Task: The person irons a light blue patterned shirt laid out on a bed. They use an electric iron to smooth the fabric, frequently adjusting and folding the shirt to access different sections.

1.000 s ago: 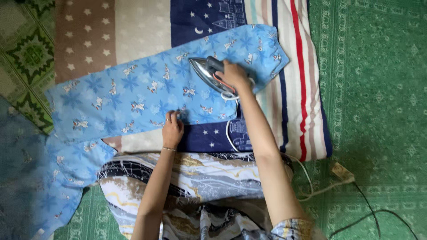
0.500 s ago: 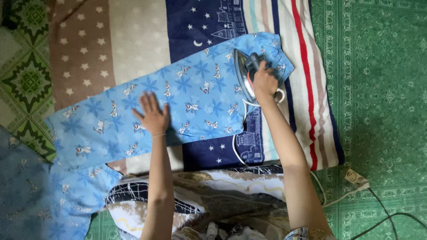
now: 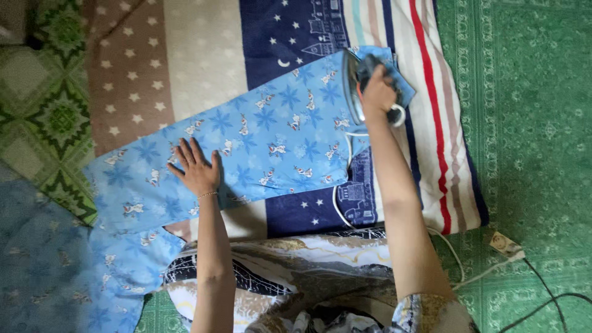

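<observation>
- The right hand (image 3: 377, 92) is gripping the dark handle of the iron (image 3: 361, 86), fingers closed around it, pressing it on the cuff end of the light blue pyjama trousers (image 3: 259, 139), near the striped right edge of the patterned blanket (image 3: 197, 55) spread on the green carpet (image 3: 530, 123).
- The left hand (image 3: 194, 169) is lying flat, fingers spread open, holding the trouser leg down toward the blanket's left side, well apart from the iron.
- Risk: the iron is sitting right at the cuff; lingering there would likely be scorching the thin fabric or the blanket beneath.
- Risk: the white cord (image 3: 342, 197) is looping beside the right forearm and trailing to the socket strip (image 3: 507, 245) on the carpet; a snag could be jerking the iron aside.
- Risk: the cloth could be bunching between the hands, pressing in a crease.
</observation>
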